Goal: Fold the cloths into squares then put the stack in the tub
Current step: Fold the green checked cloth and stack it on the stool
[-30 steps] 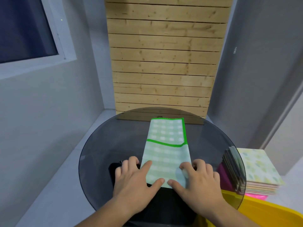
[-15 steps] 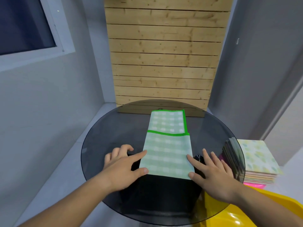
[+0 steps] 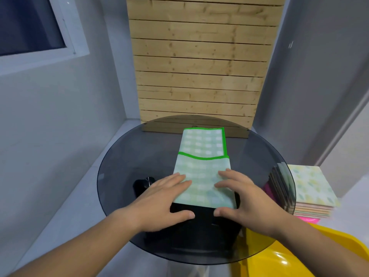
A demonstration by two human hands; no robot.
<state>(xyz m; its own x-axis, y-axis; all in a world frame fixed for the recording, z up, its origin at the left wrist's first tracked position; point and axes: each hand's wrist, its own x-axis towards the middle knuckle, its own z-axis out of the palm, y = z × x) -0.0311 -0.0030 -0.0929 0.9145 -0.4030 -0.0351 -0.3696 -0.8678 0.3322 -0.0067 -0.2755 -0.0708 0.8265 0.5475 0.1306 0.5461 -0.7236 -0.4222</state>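
A pale green checked cloth (image 3: 202, 166) with a bright green border lies folded lengthways on the round dark glass table (image 3: 123, 166), its near part doubled over the far part. My left hand (image 3: 161, 200) rests flat on the cloth's near left edge, fingers straight. My right hand (image 3: 241, 196) presses flat on the near right edge, thumb off the near side. A stack of folded cloths (image 3: 311, 192) sits to the right, lower than the table. The yellow tub (image 3: 299, 254) shows at the bottom right.
A black table base (image 3: 199, 226) shows through the glass. A wooden slat panel (image 3: 199, 66) stands behind the table, with grey walls either side and a window (image 3: 30, 27) at the upper left. A pink item (image 3: 307, 219) lies under the stack.
Both hands slid outward to the cloth's sides, then came back onto its near corners, now lying flat on it. The cloth has stayed in place.
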